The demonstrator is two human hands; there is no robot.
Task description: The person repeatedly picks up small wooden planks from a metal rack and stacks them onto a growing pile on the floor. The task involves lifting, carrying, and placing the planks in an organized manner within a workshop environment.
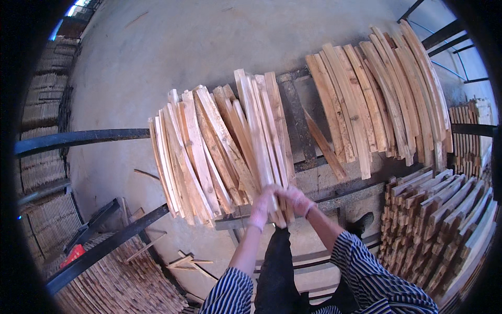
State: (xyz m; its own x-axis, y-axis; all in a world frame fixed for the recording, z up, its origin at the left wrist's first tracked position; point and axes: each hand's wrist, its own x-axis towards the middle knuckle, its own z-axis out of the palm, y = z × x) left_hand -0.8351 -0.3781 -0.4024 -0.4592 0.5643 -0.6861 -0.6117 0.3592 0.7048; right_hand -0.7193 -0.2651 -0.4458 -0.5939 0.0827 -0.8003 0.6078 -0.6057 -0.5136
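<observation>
A pile of pale wooden strips (196, 152) lies side by side across a dark metal rack in front of me. At the near end of its right part, my left hand (263, 205) and my right hand (295, 200) meet over a few strips (260, 136). Both hands wear pinkish gloves and are closed around these strips, fingers partly hidden. The near ends of the strips stick out between my wrists. Just right of this pile, a single thin strip (325, 144) lies slanted over the rack.
A second row of strips (376, 99) rests on the rack at the right. Stacked timber (439, 220) stands at the near right, with another stack (120, 277) at the near left. Dark metal bars (83, 140) run left from the rack. Offcuts (192, 264) lie on the floor.
</observation>
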